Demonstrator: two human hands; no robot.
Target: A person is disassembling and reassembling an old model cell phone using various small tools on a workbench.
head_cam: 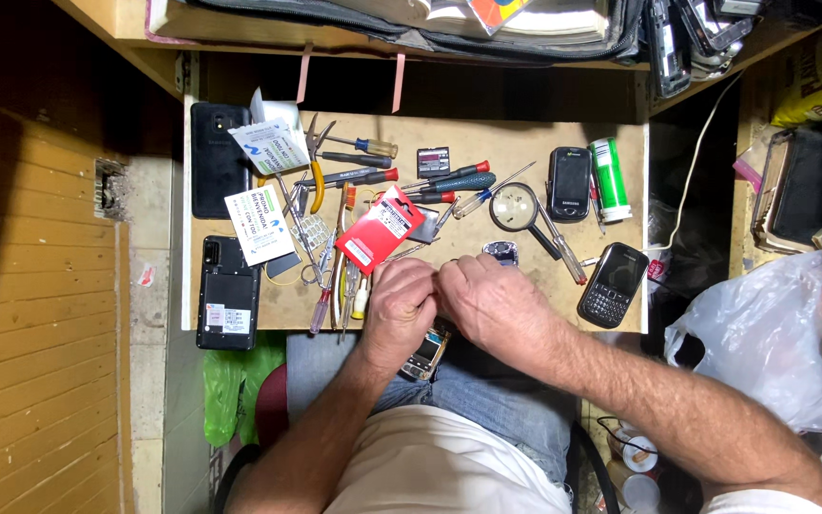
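My left hand and my right hand are pressed together at the near edge of a small wooden bench. Both curl over something small that the fingers hide. Under the hands, on my lap, a small phone part with a keypad shows; which hand holds it is unclear. A red card packet lies just beyond my left hand. A small silver piece lies just beyond my right hand.
Several screwdrivers, pliers, tweezers and a magnifying glass are scattered on the bench. Black phones lie at left and right. A green cylinder stands far right. A white plastic bag sits to my right.
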